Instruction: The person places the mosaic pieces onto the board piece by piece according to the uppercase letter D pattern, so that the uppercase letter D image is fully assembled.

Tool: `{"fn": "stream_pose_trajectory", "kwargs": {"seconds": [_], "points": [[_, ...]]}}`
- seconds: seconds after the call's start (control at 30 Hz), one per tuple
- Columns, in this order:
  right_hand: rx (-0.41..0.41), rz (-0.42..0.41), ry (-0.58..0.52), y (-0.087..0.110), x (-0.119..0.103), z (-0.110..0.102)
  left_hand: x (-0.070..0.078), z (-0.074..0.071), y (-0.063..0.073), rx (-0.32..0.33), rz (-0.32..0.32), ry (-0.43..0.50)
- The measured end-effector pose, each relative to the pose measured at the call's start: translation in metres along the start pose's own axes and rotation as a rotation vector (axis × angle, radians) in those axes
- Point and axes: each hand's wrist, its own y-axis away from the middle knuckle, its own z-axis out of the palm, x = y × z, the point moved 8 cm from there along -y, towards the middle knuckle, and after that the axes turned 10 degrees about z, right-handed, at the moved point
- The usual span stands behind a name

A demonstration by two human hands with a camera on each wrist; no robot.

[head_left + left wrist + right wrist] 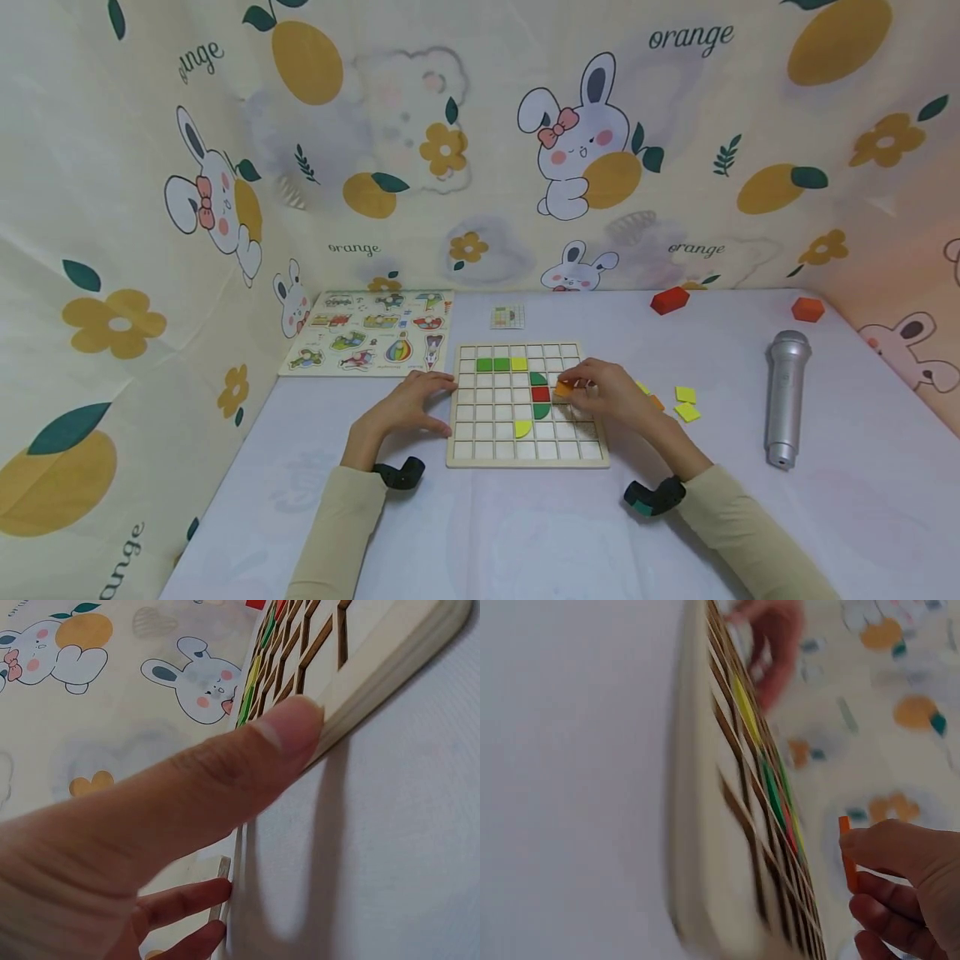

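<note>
Right hand [603, 392] pinches an orange tile [563, 390] above the gridded board [527, 464], mid-frame; left hand [405, 410], thumb spread from fingers, meets the board's left edge, apparently to steady it.
The right-wrist view catches the tile edge-on, thin and held by its faces; only the head view shows loose yellow tiles [686, 395], right of center.

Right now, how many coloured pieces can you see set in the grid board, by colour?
Green pieces: 4
Yellow pieces: 2
Red piece: 1
Total: 7 visible in the grid board. The right hand hides some cells; the orange piece it pinches isn't counted.
</note>
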Motion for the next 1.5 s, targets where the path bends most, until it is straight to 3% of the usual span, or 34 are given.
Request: {"fn": "stream_pose_trajectory", "kwargs": {"seconds": [0.23, 0.47, 0.67, 1.03, 1.5], "points": [[-0.030, -0.183, -0.040, 0.004, -0.043, 0.035, 0.000, 0.000, 0.000, -0.002, -0.020, 0.004], [-0.086, -0.222, -0.031, 0.008, -0.064, 0.060, 0.001, -0.001, 0.001, 0.003, -0.028, 0.010], [-0.104, -0.250, 0.036, 0.010, -0.066, 0.070, 0.002, -0.001, 0.001, 0.006, -0.036, 0.013], [-0.063, -0.299, 0.023, 0.008, -0.067, 0.070, 0.002, -0.001, 0.001, 0.005, -0.018, 0.003], [-0.063, -0.271, 0.022, 0.007, -0.065, 0.070, 0.005, -0.002, 0.001, -0.001, -0.030, 0.019]]}}
